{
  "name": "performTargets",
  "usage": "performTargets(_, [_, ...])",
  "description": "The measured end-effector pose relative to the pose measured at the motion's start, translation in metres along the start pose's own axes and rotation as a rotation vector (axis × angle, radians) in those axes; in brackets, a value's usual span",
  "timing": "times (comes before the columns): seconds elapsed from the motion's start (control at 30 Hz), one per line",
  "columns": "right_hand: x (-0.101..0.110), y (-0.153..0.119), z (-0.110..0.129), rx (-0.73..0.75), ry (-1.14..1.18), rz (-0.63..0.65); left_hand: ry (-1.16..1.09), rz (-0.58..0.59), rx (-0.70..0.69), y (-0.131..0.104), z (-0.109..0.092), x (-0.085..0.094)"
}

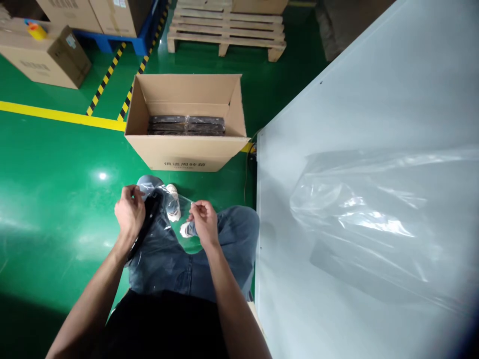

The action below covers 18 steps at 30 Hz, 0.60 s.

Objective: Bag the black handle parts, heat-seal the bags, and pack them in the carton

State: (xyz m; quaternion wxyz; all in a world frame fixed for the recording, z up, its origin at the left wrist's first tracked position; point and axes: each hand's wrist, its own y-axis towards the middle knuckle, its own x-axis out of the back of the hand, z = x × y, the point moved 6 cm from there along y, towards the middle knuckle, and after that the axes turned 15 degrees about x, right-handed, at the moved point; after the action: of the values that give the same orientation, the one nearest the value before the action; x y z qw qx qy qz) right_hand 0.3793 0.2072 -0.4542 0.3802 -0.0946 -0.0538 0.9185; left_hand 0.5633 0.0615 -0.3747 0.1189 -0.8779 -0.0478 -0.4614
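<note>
Over my lap, a clear plastic bag (172,198) is stretched between both hands. My left hand (130,212) is closed on the bag's upper left edge. A long black part (146,222) lies along that hand's inner side, seemingly inside the plastic; its exact kind does not show. My right hand (204,219) pinches the bag's right corner between thumb and fingers. In front of my knees stands an open cardboard box (187,152), with several dark flat pieces (186,125) wrapped in plastic lying in it.
On my right, a pale grey table (284,299) bears a large sheet of clear plastic (359,209). A wooden pallet (226,30) lies beyond the box. At the far left are a closed carton (45,57) with a yellow tape roll (36,31) on top and a blue pallet (140,42).
</note>
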Motion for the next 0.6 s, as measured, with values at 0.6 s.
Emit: performTargets(0.6, [-0.016,-0.011,0.089,0.579,-0.694,-0.045,-0.086,0.136,0.028,0.017,0.003,-0.011])
